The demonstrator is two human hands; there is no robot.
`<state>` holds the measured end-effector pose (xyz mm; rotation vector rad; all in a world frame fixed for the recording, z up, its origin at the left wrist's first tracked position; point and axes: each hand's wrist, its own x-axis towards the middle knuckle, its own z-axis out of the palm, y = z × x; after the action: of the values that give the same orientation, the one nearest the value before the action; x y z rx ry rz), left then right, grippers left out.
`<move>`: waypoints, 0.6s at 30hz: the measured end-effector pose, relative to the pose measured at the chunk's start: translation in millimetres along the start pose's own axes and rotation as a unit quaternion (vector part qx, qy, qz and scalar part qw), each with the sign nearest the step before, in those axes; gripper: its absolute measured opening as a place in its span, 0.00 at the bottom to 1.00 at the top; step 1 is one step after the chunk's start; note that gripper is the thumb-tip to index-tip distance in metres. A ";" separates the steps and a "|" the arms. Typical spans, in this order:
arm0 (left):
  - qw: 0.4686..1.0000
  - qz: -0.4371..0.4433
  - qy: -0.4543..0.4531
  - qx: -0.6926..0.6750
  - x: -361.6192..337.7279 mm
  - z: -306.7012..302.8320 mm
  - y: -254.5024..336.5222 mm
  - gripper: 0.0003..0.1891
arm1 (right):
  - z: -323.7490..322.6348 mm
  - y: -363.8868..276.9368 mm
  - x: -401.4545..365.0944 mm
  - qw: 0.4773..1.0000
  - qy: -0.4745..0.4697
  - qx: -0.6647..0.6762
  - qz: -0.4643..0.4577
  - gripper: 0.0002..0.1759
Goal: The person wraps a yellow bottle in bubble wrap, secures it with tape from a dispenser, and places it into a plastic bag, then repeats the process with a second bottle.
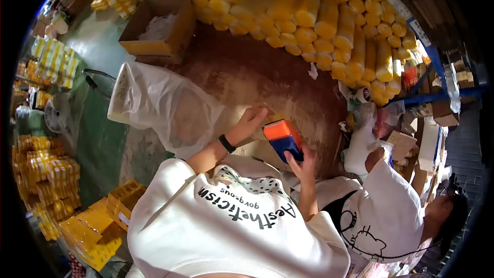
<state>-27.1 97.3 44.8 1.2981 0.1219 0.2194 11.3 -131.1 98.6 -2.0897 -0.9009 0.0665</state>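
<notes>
Head view: my right grip (301,162) is clenched around the orange-and-blue box (283,138), held just above the counter (257,72) before my chest. My left grip (251,121) rests released, fingers flat on the counter. Box seems light, stiff, slick-faced cardboard; I'd clasp its narrow sides

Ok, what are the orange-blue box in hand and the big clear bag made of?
Orange-blue box, held by the right hand: probably printed cardboard, going by flat faces, crisp edges and a slight sheen. Clear bag: thin translucent plastic film, crumpled, with glare on its folds.
</notes>
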 end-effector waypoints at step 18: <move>0.974 -0.167 -0.032 -0.149 38.6 -0.9 -24.4 0.06 | 0.7 -69.0 -32.5 0.863 0.167 0.266 0.396 0.12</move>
<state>12.5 100.8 22.4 0.9668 0.2410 -0.0895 -52.8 -123.8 139.3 -1.7263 0.2230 0.3325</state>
